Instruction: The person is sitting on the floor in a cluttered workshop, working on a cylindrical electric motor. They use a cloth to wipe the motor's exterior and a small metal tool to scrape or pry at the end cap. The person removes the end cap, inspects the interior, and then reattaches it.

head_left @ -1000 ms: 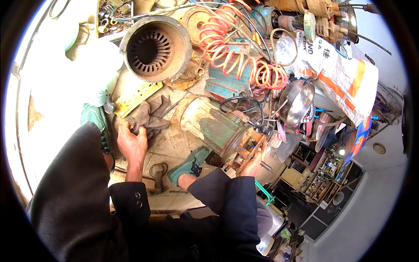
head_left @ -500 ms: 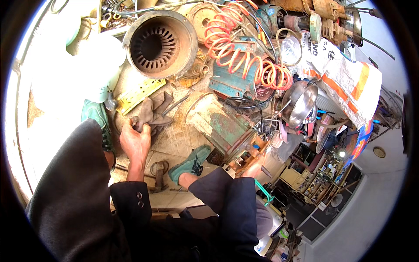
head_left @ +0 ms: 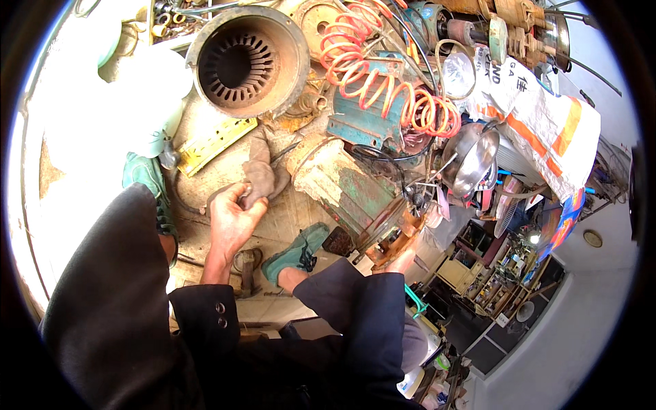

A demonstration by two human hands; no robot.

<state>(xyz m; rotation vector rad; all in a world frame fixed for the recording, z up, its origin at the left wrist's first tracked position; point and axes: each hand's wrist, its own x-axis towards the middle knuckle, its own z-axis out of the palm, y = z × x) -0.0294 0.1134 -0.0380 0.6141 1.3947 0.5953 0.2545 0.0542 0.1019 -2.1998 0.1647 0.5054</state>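
A brown rag (head_left: 260,174) lay bunched on the dusty floor (head_left: 287,219), just beside the rusty green motor (head_left: 345,188) and below the round stator housing (head_left: 247,61). The left hand (head_left: 231,220) had its fingers closed on the rag's lower edge, pinching the cloth. The right hand (head_left: 402,260) rested against the motor's near end; whether its fingers were curled or loose could not be told. A yellow bar (head_left: 215,145) lay left of the rag. A teal shoe (head_left: 297,253) stood between the two hands. An orange coiled hose (head_left: 383,82) draped over clutter beyond the motor.
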